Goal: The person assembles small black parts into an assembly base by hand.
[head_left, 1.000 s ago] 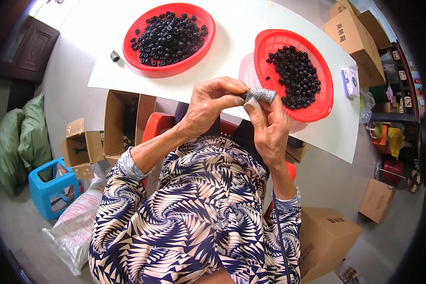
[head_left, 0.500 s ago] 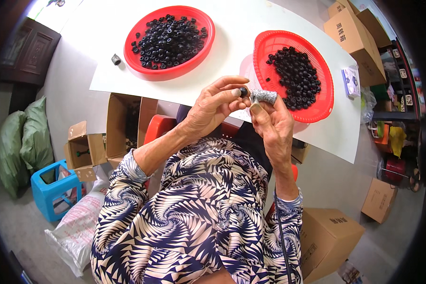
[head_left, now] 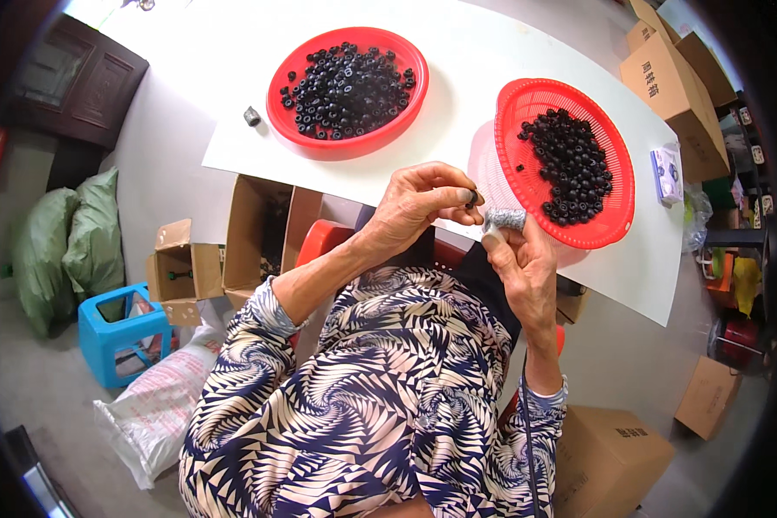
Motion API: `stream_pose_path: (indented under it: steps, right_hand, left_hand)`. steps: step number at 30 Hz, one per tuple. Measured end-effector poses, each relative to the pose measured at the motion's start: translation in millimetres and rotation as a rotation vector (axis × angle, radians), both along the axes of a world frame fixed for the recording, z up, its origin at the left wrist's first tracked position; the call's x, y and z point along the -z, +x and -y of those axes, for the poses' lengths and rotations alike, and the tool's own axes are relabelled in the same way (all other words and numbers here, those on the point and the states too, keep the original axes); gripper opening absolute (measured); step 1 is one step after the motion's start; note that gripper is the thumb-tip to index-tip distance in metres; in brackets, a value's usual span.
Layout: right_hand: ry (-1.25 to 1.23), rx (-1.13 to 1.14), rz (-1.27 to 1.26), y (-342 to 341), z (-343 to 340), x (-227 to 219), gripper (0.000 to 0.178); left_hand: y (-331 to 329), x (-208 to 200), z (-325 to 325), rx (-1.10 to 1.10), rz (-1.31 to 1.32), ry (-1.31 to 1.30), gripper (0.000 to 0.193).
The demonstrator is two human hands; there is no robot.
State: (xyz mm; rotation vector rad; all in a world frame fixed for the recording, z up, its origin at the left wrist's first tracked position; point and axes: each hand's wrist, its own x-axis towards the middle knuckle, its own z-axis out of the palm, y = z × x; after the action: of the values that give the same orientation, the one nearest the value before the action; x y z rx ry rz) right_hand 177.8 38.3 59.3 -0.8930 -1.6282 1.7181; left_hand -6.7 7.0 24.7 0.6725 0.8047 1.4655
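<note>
My left hand [head_left: 419, 205] is closed, pinching a small black ring-shaped part [head_left: 471, 199] between thumb and fingertips over the near table edge. Just right of it, my right hand [head_left: 527, 269] has thumb and index finger pressed together. A speckled grey sleeve [head_left: 507, 218] covers that index finger; whatever sits in this pinch is too small to make out. Beyond my left hand, a red plate [head_left: 416, 65] bears a heap of black rings [head_left: 350, 91]. A red slotted basket [head_left: 620, 155], close to my right hand, holds more black parts [head_left: 570, 168].
The white table [head_left: 457, 104] also carries a small dark grey cylinder [head_left: 251, 116] and a white-and-purple packet [head_left: 666, 173]. Open cardboard boxes [head_left: 249, 229], a blue stool [head_left: 104, 345] and green sacks [head_left: 47, 259] stand left. More cartons [head_left: 613, 457] are at the right.
The view has shifted, so the table and containers appear farther right and lower. The black ring has turned slightly in my left fingers; both hands remain close together.
</note>
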Motion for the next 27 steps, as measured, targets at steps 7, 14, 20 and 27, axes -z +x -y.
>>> stream_pose_path:
  steps: [7, 14, 20, 27]
  right_hand:
    - [0.090, 0.010, 0.107, 2, -6, 17, 0.019]
    - [0.213, -0.031, 0.184, 3, -11, 34, 0.024]
    - [0.143, 0.023, 0.093, 3, -4, 18, 0.023]
    - [0.213, 0.099, 0.023, 1, 4, -4, 0.026]
  left_hand:
    - [-47, -18, -11, -0.395, -0.439, 0.080, 0.013]
    - [-98, -16, -17, -0.602, -0.567, -0.003, 0.014]
    - [-44, -29, -2, -0.270, -0.456, 0.017, 0.014]
    - [-8, -21, 8, -0.037, -0.300, -0.009, 0.014]
